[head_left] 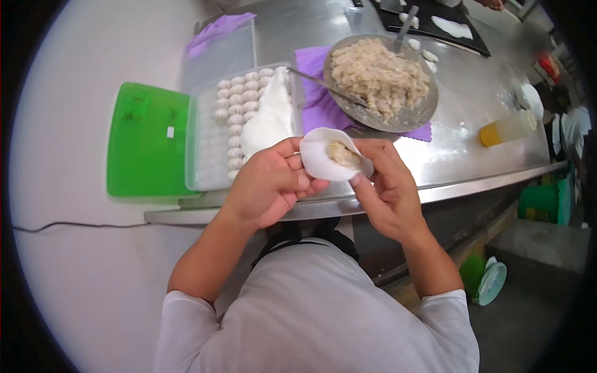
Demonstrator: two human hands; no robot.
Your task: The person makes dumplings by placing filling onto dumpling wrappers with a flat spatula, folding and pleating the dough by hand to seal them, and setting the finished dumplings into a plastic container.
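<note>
A round white dough wrapper with a lump of pale filling on it is held up in front of my chest. My left hand supports its left edge with fingers under it. My right hand pinches its right edge between thumb and fingers, and that side curls up slightly. Beyond them stands a metal bowl heaped with pale filling mixture. A thin metal utensil rests across its left rim. To the left, a clear plastic tray holds rows of dumplings, partly covered by a white sheet.
A green plastic lid or bin adjoins the tray. Purple cloth lies under the bowl on the steel table. A bottle of yellow liquid stands right. Another person's hand shows near a black board.
</note>
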